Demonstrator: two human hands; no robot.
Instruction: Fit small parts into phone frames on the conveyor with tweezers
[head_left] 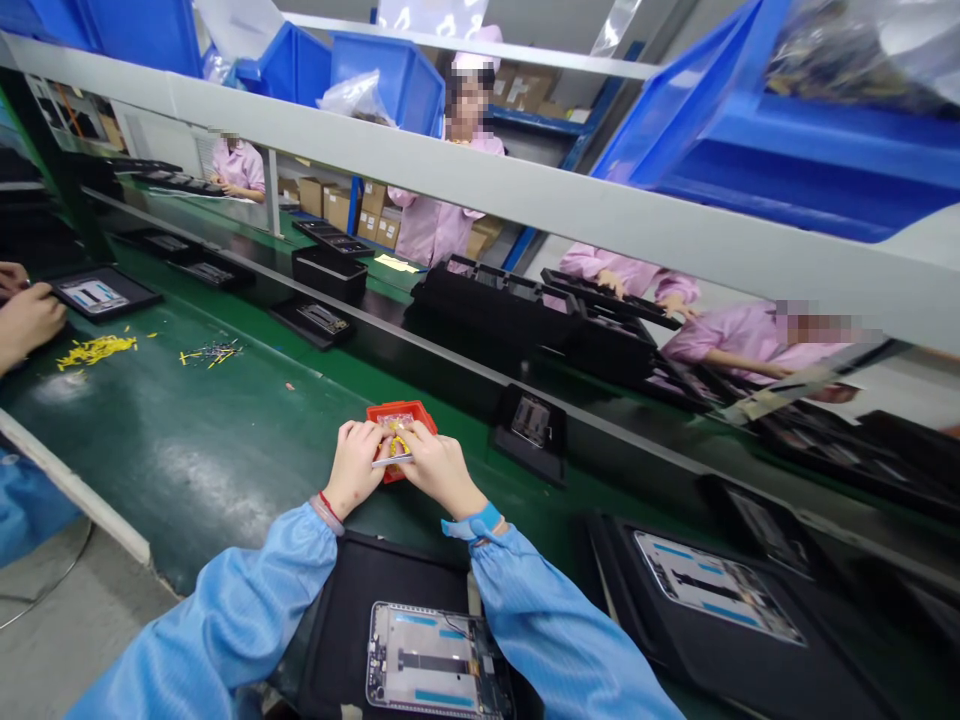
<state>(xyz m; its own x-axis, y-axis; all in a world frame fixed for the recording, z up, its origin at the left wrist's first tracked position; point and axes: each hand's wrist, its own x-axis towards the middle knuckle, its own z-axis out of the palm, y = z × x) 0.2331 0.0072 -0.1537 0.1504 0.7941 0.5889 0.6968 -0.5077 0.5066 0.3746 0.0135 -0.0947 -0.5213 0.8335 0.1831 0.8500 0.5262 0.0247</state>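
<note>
Both hands meet over a small red bin, which has clear plastic and yellow bits inside. My left hand is closed, fingertips pinching a thin white-edged sheet with yellow on it. From the other side my right hand grips the same sheet. Its exact kind is too small to tell. Below my forearms, an opened tablet assembly with a metal back, blue strips and a dark flat cable lies on a black foam tray.
Another tablet assembly lies on stacked black trays at right. A conveyor carries trays behind the red bin. Yellow strips and thin dark bits lie at left, near a co-worker's hand. Blue bins hang overhead.
</note>
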